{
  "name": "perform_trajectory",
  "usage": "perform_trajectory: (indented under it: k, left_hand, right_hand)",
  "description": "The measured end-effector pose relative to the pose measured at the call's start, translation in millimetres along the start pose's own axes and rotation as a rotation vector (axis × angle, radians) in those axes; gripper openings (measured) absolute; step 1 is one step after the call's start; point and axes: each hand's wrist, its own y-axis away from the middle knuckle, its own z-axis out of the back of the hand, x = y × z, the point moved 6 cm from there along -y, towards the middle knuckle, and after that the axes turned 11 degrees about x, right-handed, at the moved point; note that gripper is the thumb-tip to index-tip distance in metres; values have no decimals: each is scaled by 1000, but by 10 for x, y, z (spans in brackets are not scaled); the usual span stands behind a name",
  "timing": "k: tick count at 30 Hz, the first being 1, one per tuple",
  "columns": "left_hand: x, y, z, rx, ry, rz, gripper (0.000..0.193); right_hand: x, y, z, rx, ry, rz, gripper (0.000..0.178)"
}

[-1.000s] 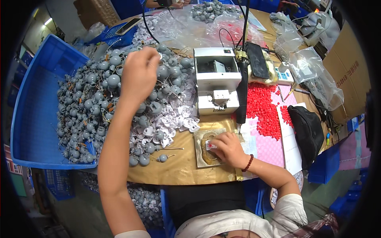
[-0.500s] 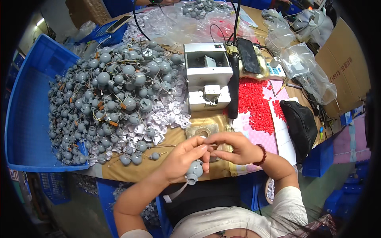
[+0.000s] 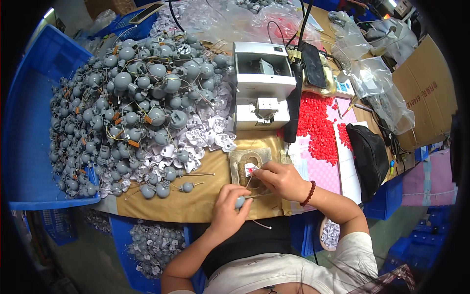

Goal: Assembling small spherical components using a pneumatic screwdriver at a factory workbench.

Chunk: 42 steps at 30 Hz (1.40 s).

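The left fingers [image 3: 227, 194] pinched a glossy grey plastic ball [image 3: 239, 202], judged light, slippery, best held around its body; whether the right fingers [image 3: 272, 176] pinched anything was unclear.

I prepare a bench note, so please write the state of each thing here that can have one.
Left hand: holding grey ball
Grey ball: gripped, partly hidden
Right hand: fingertips at white piece
White piece: on metal fixture, red bit on it
Black screwdriver: in neither hand
Phone: screen dark
White machine: open-topped, power unclear
Red caps: loose, spread out
Ball pile: loose, heaped
Clear bag: crumpled
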Motion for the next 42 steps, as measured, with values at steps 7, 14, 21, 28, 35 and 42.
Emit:
perform_trajectory:
  k: [7, 14, 21, 28, 35, 42]
  left_hand:
    - [-52, -74, -30, 73, -159, -53, 21]
    - [-67, -122, 7, 167, -227, -59, 20]
    - [-22, -101, 48, 204, -247, -30, 21]
    - [-58, -254, 58, 46, -599, -40, 42]
    - [113, -287, -204, 57, -758, -99, 50]
    - [152, -307, -233, 39, -738, -140, 48]
  right_hand:
    - [87, -189, -19, 63, 157, 44, 26]
    - [146, -238, -22, 158, 251, 57, 21]
    - [188, -198, -12, 219, 386, 109, 27]
    - [200, -135, -44, 278, 449, 77, 39]
    - [-512, 106, 249, 410, -388, -255, 40]
    - [-623, 264, -38, -364, -778, -308, 32]
